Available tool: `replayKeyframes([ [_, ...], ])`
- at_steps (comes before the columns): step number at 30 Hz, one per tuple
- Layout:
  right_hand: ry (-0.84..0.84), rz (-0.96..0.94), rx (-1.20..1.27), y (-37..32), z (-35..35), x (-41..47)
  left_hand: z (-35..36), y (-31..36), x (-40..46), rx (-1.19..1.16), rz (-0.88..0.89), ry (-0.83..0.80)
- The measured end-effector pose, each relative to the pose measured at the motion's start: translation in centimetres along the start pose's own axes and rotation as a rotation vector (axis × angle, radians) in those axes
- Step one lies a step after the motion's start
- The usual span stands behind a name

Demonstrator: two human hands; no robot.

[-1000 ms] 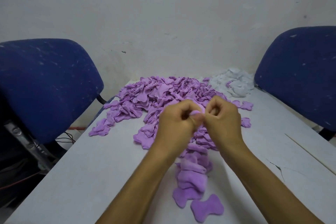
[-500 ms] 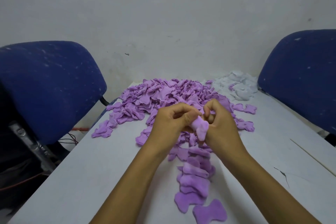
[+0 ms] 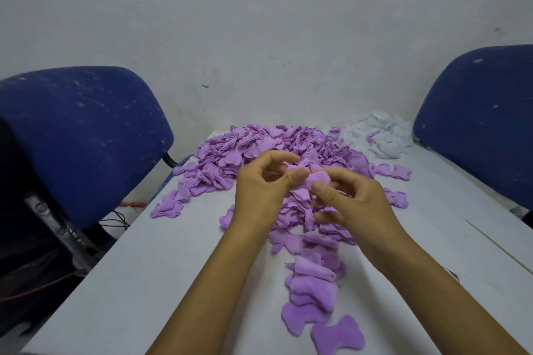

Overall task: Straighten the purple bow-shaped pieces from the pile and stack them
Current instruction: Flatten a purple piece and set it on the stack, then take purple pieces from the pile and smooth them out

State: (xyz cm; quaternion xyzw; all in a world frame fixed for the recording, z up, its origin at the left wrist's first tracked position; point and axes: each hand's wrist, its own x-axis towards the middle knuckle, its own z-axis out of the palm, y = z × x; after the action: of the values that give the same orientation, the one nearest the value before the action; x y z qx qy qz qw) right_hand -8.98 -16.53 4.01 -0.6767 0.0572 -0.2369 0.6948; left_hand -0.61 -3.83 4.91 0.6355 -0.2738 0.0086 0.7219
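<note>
Head view gives me a pale grey table (image 3: pixel 121 282) running away toward a plain whitish wall (image 3: pixel 259 23), marked here and there with small dark specks. On the far left I see a blue upholstered chair (image 3: pixel 80 135) pushed up beside the table edge, with a metal frame and some red and black wires (image 3: pixel 115 219) below it. Moving right, the big pile of purple bow-shaped pieces (image 3: pixel 236 150) covers the far middle of the table, crumpled and overlapping, a few strays lying loose at its edges. In front of the pile my left hand (image 3: pixel 259 199) is raised, its thumb and fingers pinching one soft purple piece (image 3: pixel 315 179), which is rumpled and partly folded. My right hand (image 3: pixel 357 204) pinches the same piece from the other side, thumb on top, the other fingers curled under. Nearer to me, between my forearms, a loose stack of flattened purple pieces (image 3: pixel 314 291) lies overlapping in a row, the nearest bow shape (image 3: pixel 337 336) flat on the table just beside it. Further right, at the far end, I see a smaller heap of white pieces (image 3: pixel 380 138), and another blue chair (image 3: pixel 478 118) at the right edge.
</note>
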Motion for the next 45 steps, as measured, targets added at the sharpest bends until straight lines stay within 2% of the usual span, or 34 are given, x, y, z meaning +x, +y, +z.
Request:
replayKeyframes([
  [2, 0.044, -0.02, 0.02, 0.1, -0.2, 0.1, -0.4, -0.1, 0.1, -0.08, -0.118, -0.101],
  [6, -0.016, -0.07, -0.063, 0.2, -0.3, 0.1, -0.5, -0.2, -0.4, -0.128, -0.236, -0.287],
  [12, 0.014, -0.078, -0.079, 0.3, -0.2, 0.1, -0.6, 0.0, -0.4, -0.207, -0.315, -0.256],
  [18, 0.029, -0.017, 0.071, -0.1, -0.3, 0.2, -0.6, 0.6, -0.5, -0.544, -0.579, -0.478],
  [21, -0.011, -0.035, 0.052, -0.2, -0.1, 0.1, -0.8, 0.6, -0.4, -0.573, -0.621, -0.545],
  [23, -0.041, -0.04, 0.036, 0.0, 0.3, -0.1, -0.8, 0.7, -0.4, -0.516, -0.614, -0.541],
  [26, -0.062, -0.019, 0.019, 0.3, 0.5, -0.1, -0.9, 0.5, -0.4, -0.29, -0.516, -0.508],
  [28, -0.079, -0.008, 0.0, 0.4, 0.2, 0.0, -1.1, 0.2, -0.3, -0.174, -0.421, -0.366],
  [30, -0.149, 0.012, -0.039, 0.4, -0.1, -0.1, -1.5, -0.1, -0.2, -0.174, -0.339, -0.226],
  [32, -0.255, 0.045, -0.089, 0.5, -0.3, -0.3, -1.8, -0.2, -0.2, -0.124, -0.256, -0.17],
  [34, -0.278, 0.069, -0.093, 0.6, -0.3, -0.4, -2.1, -0.1, -0.3, -0.012, -0.185, -0.181],
  [37, -0.259, 0.152, 0.095, 0.4, -0.4, -0.3, -2.3, 0.2, -0.5, 0.017, -0.146, -0.249],
  [42, -0.571, 0.323, 0.238, -0.7, -0.7, -0.1, -2.5, 0.3, -0.3, -0.079, -0.112, -0.269],
  [45, -0.503, 0.298, 0.3, -0.5, -0.9, 0.2, -2.4, 0.1, 0.0, -0.129, -0.11, -0.257],
])
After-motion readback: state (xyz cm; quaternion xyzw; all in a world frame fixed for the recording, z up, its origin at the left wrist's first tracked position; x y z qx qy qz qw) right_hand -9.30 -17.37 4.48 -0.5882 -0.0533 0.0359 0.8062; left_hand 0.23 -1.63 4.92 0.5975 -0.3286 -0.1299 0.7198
